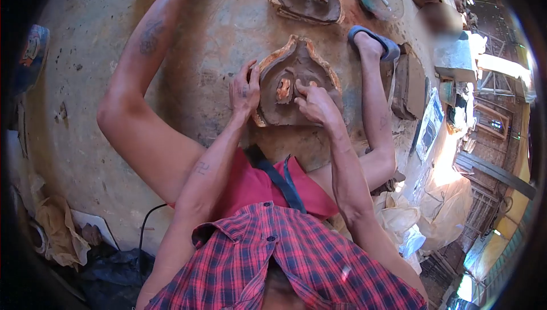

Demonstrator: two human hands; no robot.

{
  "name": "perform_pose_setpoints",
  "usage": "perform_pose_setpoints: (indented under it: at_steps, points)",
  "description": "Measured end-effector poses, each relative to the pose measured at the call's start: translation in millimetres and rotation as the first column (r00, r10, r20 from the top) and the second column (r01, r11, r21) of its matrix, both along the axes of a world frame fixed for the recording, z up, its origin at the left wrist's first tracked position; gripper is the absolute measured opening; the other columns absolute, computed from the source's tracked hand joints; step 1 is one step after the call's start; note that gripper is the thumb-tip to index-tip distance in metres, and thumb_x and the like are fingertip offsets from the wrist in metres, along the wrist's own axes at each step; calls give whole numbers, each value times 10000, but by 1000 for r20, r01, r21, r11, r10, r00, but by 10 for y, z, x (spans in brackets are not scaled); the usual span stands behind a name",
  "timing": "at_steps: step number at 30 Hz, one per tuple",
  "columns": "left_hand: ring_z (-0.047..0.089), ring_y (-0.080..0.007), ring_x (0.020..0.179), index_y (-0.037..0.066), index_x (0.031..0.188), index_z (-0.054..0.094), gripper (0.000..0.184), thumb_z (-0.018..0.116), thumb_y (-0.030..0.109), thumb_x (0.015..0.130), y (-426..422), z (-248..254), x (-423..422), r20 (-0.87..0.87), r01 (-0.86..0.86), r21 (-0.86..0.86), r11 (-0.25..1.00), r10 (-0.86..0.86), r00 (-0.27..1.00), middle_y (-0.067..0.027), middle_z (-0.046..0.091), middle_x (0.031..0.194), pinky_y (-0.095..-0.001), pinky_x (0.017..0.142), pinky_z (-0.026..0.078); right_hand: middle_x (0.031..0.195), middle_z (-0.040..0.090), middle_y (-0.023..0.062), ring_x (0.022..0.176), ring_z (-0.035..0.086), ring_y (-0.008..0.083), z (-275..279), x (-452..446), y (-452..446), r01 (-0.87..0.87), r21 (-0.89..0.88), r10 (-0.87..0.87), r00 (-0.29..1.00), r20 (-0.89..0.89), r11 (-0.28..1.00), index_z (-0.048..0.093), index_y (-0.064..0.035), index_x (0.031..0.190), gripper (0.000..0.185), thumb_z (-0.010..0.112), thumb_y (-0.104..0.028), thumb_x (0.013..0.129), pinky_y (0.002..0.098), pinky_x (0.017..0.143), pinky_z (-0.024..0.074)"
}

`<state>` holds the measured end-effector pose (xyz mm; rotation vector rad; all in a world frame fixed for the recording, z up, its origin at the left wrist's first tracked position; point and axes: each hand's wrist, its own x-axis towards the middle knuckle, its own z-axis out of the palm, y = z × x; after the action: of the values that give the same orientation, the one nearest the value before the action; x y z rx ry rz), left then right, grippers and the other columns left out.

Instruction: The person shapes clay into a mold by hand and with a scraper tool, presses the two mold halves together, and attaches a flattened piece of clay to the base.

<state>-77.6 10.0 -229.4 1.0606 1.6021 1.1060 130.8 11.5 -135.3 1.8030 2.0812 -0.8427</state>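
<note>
Clay-filled mould (279,55) on floor (219,31). Left hand (245,91) braces its left edge, fingers slightly spread; right hand (319,104), digit extended (grip: cannot tell), apparently smooths clay (285,117). Next move likely calls for even pressure.

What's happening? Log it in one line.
left hand: on near clay form, left edge | right hand: at its middle | far clay form: untouched

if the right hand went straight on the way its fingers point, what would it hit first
The dark clay comes first, right in front of the right hand; just beyond, the orange-brown piece on the left probably lies in line. Depth is hard to judge here.
</note>
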Motion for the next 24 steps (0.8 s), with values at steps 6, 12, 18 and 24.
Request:
perform_pose_setpoints:
  at_steps: [6,12,18,24]
  points:
    - [722,-387,1095,67,1349,671,428,555,356,1055,101,-54,36,-60,4,44,999,-2,998,-232,750,1163,-454,945,538,1212,665,342,1169,661,476,130,4,-58,150,7,-148,978,-150,989,500,-9,1523,637,680,-210,946,453,1005,528]
    - [722,-381,1103,62,1324,688,417,557,351,1054,79,-44,32,-7,-6,4,1000,6,1000,-222,751,1175,-448,953,539,1192,666,347,1181,670,459,41,-168,-301,310,12,-302,932,-202,951,533,-17,1497,627,698,-266,945,426,985,532]
    - [720,-371,1122,57,1309,698,419,546,361,1064,65,-110,40,-30,-10,43,999,11,999,-212,750,1186,-436,967,536,985,630,372,999,715,466,70,-154,-422,322,106,-283,918,-276,941,525,-2,1495,627,697,-262,951,442,863,544]
    - [720,-363,1122,54,1314,698,432,534,374,1075,47,-71,43,-7,-4,19,1000,4,1000,-214,748,1194,-421,980,529,922,668,334,938,696,488,-61,-208,-649,427,73,-382,862,-332,901,533,10,1486,569,645,-229,982,518,833,532]
